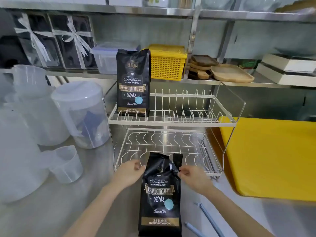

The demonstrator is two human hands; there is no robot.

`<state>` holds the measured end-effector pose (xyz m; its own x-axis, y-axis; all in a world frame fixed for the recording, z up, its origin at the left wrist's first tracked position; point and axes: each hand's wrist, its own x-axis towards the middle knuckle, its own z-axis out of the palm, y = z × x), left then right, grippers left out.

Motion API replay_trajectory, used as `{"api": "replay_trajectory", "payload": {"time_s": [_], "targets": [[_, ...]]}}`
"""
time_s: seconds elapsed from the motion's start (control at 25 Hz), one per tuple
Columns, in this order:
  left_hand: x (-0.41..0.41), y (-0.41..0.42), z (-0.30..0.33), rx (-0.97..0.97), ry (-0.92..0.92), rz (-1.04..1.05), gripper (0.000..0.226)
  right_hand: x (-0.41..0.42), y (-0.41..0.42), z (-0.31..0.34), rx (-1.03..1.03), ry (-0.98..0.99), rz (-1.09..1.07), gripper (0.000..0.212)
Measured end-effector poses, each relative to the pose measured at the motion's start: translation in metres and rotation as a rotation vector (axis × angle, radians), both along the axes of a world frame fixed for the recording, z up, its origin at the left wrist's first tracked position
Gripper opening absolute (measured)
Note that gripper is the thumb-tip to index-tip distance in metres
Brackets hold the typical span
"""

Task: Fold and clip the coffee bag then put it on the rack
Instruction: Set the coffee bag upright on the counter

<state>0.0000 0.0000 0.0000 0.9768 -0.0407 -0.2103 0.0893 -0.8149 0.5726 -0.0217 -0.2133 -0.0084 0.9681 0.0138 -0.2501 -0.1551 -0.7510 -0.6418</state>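
A black coffee bag stands on the steel counter in front of me, its top crumpled and bent. My left hand pinches the bag's upper left edge. My right hand grips the upper right edge, where a flap of the bag sticks up. A second identical coffee bag stands upright at the left end of the top tier of the white wire rack. The rack's lower tier holds nothing. Two pale blue clip sticks lie on the counter to the right of the held bag.
Clear plastic pitchers and a measuring cup stand at the left. A yellow cutting board lies right of the rack. Behind, a shelf holds a yellow basket, wooden trays and boxes.
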Motion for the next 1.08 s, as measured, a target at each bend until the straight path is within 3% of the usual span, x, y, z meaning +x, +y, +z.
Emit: {"api": "replay_trajectory", "payload": {"time_s": [0.2, 0.48, 0.68, 0.88, 0.96, 1.08], "targets": [[-0.008, -0.007, -0.020, -0.146, 0.040, 0.032, 0.038, -0.001, 0.009, -0.020, 0.108, 0.072, -0.056, 0.036], [-0.028, -0.007, -0.025, -0.395, 0.017, 0.153, 0.031, -0.016, 0.011, -0.025, 0.246, 0.009, -0.175, 0.028], [-0.055, -0.006, -0.015, -0.491, -0.030, 0.177, 0.027, -0.046, 0.012, -0.016, 0.313, -0.071, -0.173, 0.007], [-0.066, -0.008, -0.004, -0.714, -0.040, 0.275, 0.022, -0.073, 0.011, -0.005, 0.319, -0.096, -0.119, 0.027], [-0.070, -0.010, 0.001, -0.799, -0.065, 0.305, 0.011, -0.083, 0.008, -0.003, 0.333, -0.090, -0.108, 0.025], [-0.081, -0.011, 0.007, -0.903, -0.072, 0.318, 0.014, -0.095, 0.003, -0.004, 0.372, -0.082, -0.122, 0.021]]}}
